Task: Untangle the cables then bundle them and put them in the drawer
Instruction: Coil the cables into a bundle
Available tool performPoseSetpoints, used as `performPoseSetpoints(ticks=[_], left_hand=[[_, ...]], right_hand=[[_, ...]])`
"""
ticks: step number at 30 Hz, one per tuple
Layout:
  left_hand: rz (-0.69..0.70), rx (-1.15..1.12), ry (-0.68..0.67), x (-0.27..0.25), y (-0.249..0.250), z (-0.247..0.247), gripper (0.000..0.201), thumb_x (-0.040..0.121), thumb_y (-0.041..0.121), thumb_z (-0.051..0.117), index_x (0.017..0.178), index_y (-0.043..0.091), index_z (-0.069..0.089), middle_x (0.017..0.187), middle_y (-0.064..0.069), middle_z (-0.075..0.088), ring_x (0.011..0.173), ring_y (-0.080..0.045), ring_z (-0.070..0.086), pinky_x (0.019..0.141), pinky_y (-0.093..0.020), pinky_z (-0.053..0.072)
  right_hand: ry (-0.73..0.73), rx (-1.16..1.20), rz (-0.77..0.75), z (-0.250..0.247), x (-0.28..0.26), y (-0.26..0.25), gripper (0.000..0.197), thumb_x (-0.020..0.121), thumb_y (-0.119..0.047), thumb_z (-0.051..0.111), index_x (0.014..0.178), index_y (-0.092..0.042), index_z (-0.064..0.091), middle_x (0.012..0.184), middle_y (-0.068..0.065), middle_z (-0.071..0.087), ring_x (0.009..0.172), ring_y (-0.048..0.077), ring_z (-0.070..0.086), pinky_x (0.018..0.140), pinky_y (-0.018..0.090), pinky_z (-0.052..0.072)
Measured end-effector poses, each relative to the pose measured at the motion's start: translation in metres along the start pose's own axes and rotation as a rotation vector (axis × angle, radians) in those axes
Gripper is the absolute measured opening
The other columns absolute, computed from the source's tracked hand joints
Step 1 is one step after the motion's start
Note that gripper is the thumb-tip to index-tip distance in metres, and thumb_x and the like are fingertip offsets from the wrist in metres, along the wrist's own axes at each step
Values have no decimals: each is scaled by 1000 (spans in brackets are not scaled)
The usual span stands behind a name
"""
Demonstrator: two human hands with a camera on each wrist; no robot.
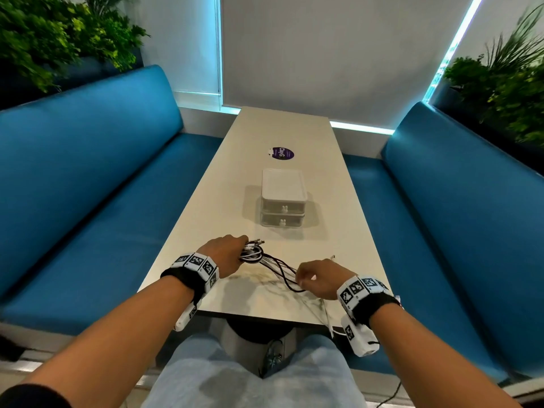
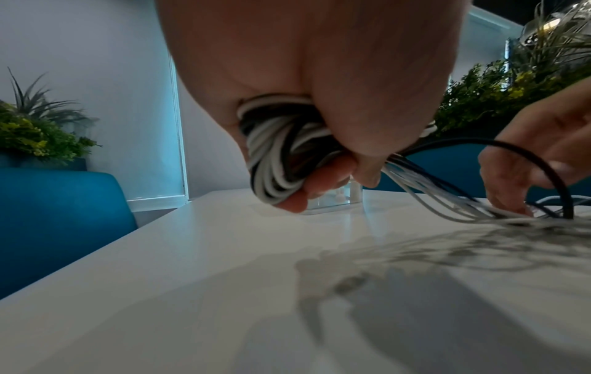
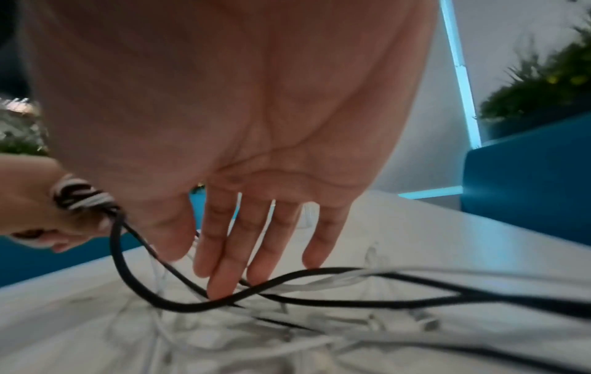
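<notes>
My left hand (image 1: 235, 250) grips a coil of white and black cables (image 1: 251, 252) just above the near part of the table; the left wrist view shows the coil (image 2: 275, 151) wrapped in its curled fingers (image 2: 319, 182). Loose strands (image 1: 282, 272) trail right from the coil to my right hand (image 1: 312, 278). That right hand (image 3: 252, 253) has straight fingers (image 3: 224, 278) that touch a black cable (image 3: 191, 306) and white ones lying on the table. A white drawer unit (image 1: 282, 201) with two shut clear drawers stands beyond both hands.
The pale table (image 1: 206, 231) runs away from me between two blue benches (image 1: 88, 201) (image 1: 456, 216). A purple sticker (image 1: 282, 154) lies behind the drawer unit. White cable ends (image 1: 326, 316) hang over the near table edge. Plants stand behind both benches.
</notes>
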State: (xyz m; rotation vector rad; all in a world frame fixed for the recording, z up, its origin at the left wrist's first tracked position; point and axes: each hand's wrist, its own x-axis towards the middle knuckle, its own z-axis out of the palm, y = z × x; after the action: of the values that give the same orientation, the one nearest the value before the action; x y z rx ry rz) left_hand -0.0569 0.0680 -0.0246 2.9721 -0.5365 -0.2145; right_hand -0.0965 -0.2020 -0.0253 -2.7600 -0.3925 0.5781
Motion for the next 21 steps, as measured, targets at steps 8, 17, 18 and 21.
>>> performPoseSetpoints(ticks=[8,17,18,21], left_hand=[[-68,-32,-22,1,-7,5,18,93,21,49,111,19,51,94,-5,60,74,-25,56,63,-30,41],[-69,-90,4,15,1,1,13,94,25,49,105,19,52,95,-6,63,77,-27,60,66,-33,47],[-72,-93,11,16,1,0,13,94,26,50,105,18,52,95,-6,62,77,-27,59,67,-33,47],[-88,-110,18,17,-5,0,14,95,29,52,104,18,51,95,-6,62,78,-28,60,70,-35,50]], right_hand=[[38,-474,285,-21,-29,43,38,86,-62,50,87,-27,63,90,-4,60,94,22,58,92,38,39],[212,-458,745,-16,-41,85,91,63,-98,12,83,-27,65,91,-4,67,98,22,58,96,43,30],[214,-444,763,-16,-40,85,97,61,-100,8,82,-25,66,88,-4,67,94,22,59,97,44,29],[244,-354,755,-19,-40,89,97,61,-100,6,73,-24,64,70,-5,63,73,18,59,98,46,29]])
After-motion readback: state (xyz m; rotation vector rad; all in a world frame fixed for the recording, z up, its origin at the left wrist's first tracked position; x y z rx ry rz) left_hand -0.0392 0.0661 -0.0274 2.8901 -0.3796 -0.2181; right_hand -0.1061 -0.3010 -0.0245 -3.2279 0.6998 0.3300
